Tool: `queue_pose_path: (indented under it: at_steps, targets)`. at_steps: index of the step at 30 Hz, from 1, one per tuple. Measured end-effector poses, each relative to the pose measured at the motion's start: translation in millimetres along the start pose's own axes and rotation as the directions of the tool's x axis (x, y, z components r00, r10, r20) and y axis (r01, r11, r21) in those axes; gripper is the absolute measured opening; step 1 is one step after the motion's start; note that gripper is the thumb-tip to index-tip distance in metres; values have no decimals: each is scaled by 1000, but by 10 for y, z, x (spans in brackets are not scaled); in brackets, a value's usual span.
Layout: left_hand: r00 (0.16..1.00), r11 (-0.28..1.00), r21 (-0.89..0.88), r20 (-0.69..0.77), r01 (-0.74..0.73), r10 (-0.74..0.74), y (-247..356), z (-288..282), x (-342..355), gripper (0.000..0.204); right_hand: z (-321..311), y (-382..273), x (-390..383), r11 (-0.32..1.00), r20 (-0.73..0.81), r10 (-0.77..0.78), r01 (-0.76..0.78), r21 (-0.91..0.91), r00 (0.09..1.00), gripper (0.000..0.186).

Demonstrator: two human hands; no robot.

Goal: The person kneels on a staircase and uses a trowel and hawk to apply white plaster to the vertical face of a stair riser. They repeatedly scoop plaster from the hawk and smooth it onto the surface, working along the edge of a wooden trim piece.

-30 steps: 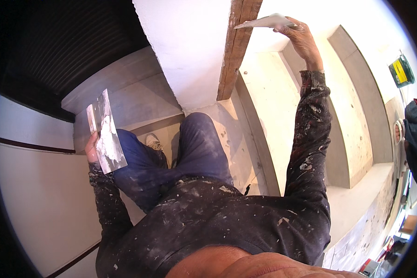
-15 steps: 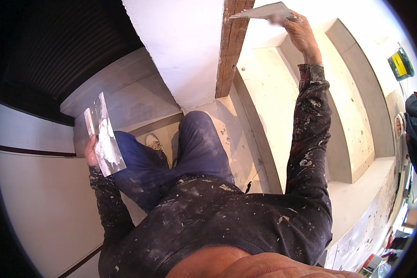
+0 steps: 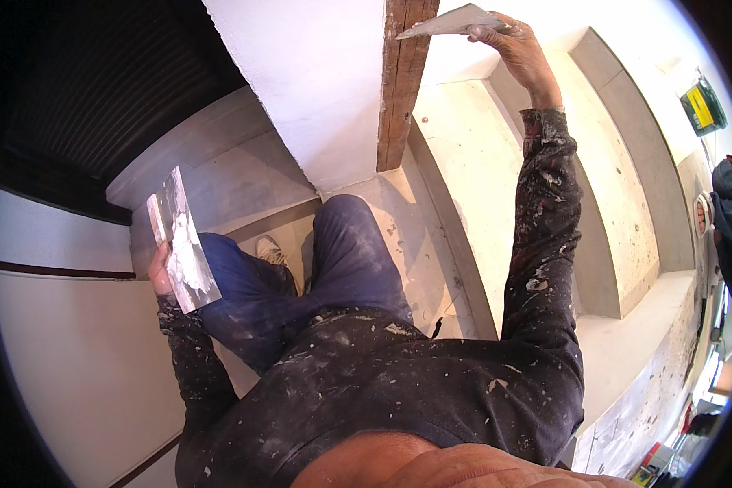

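My left hand (image 3: pixel 161 271), low beside my knee, grips a plastering trowel (image 3: pixel 172 195) by its far side. White plaster (image 3: pixel 189 259) lies in an uneven heap along its metal blade. High up in front, my right hand (image 3: pixel 527 63) is closed on a wide putty knife (image 3: pixel 455 22); the thumb shows below the blade, and the handle is hidden in the fingers. The blade's left corner reaches across the face of a wooden post (image 3: pixel 398 106) at the end of a white wall (image 3: pixel 309 73). Whether it touches the post I cannot tell.
Pale steps (image 3: pixel 472 122) with splashes rise to the right of the post. A dark slatted panel (image 3: pixel 122 89) stands at the left, above a white panel (image 3: pixel 65 350). At the far right are a green tub (image 3: pixel 702 107) and a person's sandalled foot (image 3: pixel 701 215).
My right hand and the putty knife have shifted slightly left, along with the upper part of the picture. The left hand and the plastering trowel have hardly moved.
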State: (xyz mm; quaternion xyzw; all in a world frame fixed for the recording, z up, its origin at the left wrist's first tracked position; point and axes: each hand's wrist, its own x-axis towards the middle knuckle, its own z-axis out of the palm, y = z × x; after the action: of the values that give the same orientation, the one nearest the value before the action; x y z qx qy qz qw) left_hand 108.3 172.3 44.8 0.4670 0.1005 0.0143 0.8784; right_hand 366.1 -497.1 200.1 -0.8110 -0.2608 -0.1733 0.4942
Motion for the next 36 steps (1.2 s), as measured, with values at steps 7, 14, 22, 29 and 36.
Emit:
queue_pose_path:
  at_steps: [7,14,22,29,36]
  targets:
    - [1000,1000,-7,-16,7,-7,22,101,-20,39,72,-177,-20,994,-60,75,-69,90,995,32]
    - [998,997,-53,-19,59,-60,35,209,-97,38,90,-256,5,962,-54,123,-106,250,991,19]
    - [999,999,-31,42,31,-30,28,104,-54,38,74,-282,-13,982,-48,128,-120,147,991,19]
    - [998,999,-37,48,32,-30,39,44,-24,39,109,-273,0,980,-37,138,-131,150,990,21]
    - [1000,1000,-16,26,17,-17,32,35,-32,40,88,-158,-17,976,-39,216,-215,25,976,20]
